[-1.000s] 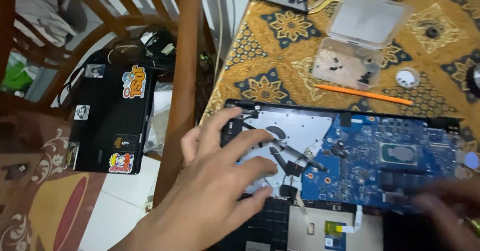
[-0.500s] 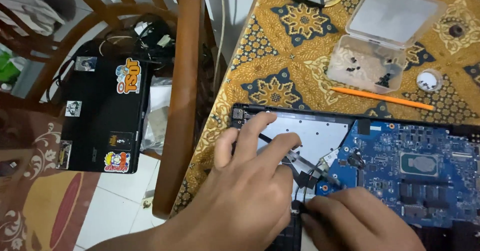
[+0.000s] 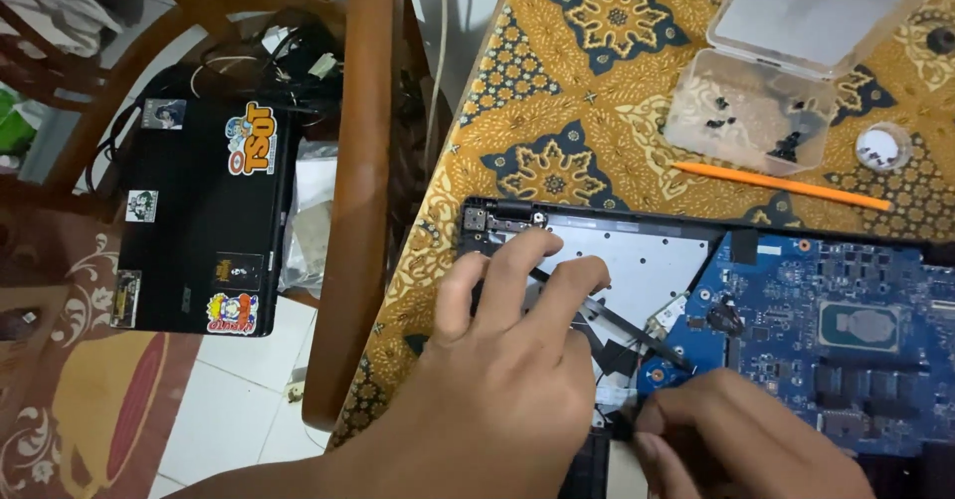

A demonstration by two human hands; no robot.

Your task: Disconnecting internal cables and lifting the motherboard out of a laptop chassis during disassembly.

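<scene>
Now, left hand: the left hand [image 3: 507,360] lies flat on the opened laptop [image 3: 637,260], fingers spread apart and pressing on the grey inner panel; it grips nothing.
Right hand: the right hand [image 3: 746,439] sits low at the frame's bottom edge, thumb and forefinger pinched together on a small black part [image 3: 619,425] just below the board's left corner; what the part is, I cannot tell.
Laptop: it rests on the table with its bottom cover off, near the table's left edge, running out of view to the right and below.
Circuit board: the blue circuit board [image 3: 826,330] fills the laptop's right half, with a square silver chip [image 3: 861,325] in its middle.
Cables: thin black cables [image 3: 637,330] run slantwise from under the left hand's fingers toward the board's left edge.
Tablecloth: a yellow and dark blue patterned tablecloth [image 3: 557,91] covers the table.
Orange stick: a slim orange stick [image 3: 781,186] lies on the cloth just beyond the laptop's far edge.
Clear box: a clear plastic box [image 3: 756,111] with its lid open stands beyond the stick, small dark screws scattered inside.
White cap: a small round white cap [image 3: 880,146] sits just right of the box.
Chair: a wooden chair [image 3: 363,161] stands beside the table's left edge.
Second laptop: a shut black laptop [image 3: 204,215] covered in stickers lies on the floor to the left, beyond the chair.
</scene>
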